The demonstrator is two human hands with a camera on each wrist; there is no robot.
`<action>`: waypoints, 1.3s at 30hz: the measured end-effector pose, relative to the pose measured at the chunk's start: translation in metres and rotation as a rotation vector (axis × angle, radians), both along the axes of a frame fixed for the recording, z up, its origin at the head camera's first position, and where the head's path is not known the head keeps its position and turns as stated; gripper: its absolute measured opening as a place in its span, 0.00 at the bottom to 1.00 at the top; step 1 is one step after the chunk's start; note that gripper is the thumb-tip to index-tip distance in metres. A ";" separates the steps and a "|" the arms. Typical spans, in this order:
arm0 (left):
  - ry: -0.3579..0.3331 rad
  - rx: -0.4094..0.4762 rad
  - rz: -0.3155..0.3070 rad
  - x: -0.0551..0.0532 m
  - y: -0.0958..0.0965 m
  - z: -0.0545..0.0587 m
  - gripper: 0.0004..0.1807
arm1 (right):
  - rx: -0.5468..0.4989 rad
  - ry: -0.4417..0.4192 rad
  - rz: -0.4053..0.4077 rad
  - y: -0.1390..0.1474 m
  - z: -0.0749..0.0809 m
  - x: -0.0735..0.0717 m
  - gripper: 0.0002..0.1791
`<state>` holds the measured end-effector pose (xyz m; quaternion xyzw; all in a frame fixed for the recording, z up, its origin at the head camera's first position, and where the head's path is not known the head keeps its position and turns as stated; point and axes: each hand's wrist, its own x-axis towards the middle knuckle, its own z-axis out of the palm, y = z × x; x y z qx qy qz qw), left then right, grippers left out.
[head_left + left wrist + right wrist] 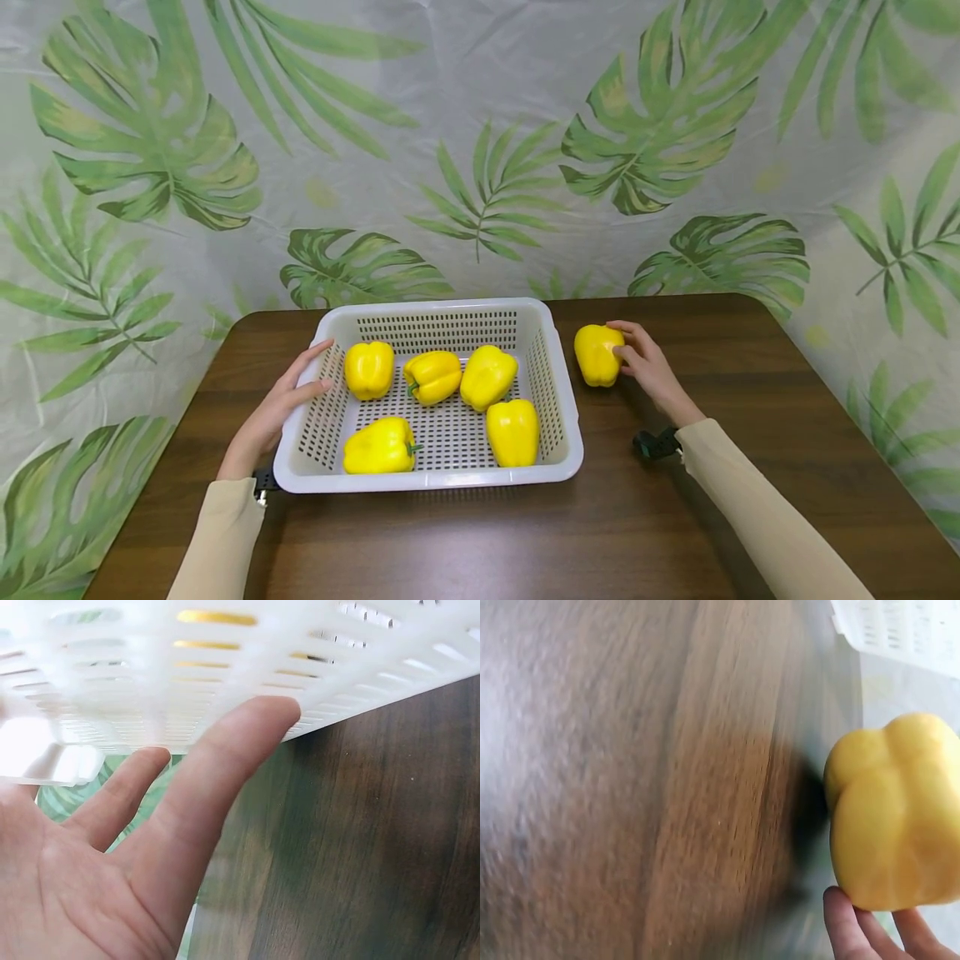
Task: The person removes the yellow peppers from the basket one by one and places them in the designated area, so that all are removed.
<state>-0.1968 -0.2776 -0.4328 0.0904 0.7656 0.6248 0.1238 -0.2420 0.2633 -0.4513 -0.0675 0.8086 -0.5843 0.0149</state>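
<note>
A white slotted plastic basket (504,477) stands on the table with several yellow bell peppers (513,433) lying inside. My left hand (264,418) rests at its left side, thumb and fingers extended along the rim. In the left wrist view, the straight thumb (225,761) lies against the slotted wall (150,667), and yellow shows through the slots. To the right of the basket, my right hand (651,367) holds another yellow bell pepper (595,354) between thumb and fingers. In the right wrist view, its fingertips (841,919) touch one end of this pepper (896,817).
Dark brown wood-grain table (465,542) extends around the basket, its back edge close behind. A pale cloth (480,100) printed with green leaves hangs behind the table. Black straps with small devices (656,443) sit on both wrists.
</note>
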 end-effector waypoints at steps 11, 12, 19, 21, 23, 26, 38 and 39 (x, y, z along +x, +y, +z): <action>0.011 -0.018 -0.010 0.000 0.000 0.004 0.37 | -0.080 -0.072 0.043 0.008 -0.002 -0.003 0.25; 0.012 -0.019 -0.011 -0.001 0.000 0.005 0.37 | -0.090 -0.073 0.044 0.009 -0.002 -0.002 0.25; 0.022 -0.044 -0.004 -0.003 -0.002 0.004 0.35 | -0.112 -0.087 0.061 0.010 -0.004 -0.001 0.24; 0.022 -0.044 -0.005 -0.003 -0.003 0.004 0.36 | -0.111 -0.091 0.057 0.010 -0.003 0.000 0.24; 0.021 -0.040 -0.004 -0.003 -0.002 0.004 0.36 | -0.106 -0.084 0.048 0.010 -0.003 -0.001 0.24; 0.019 -0.023 -0.012 -0.002 -0.001 0.004 0.36 | -0.107 -0.059 0.030 0.011 -0.002 0.000 0.24; 0.006 0.002 -0.006 0.000 0.001 0.003 0.36 | -0.088 0.080 -0.022 0.019 0.009 0.005 0.23; 0.006 0.002 -0.005 0.000 0.001 0.002 0.36 | -0.088 0.092 -0.027 0.019 0.010 0.006 0.23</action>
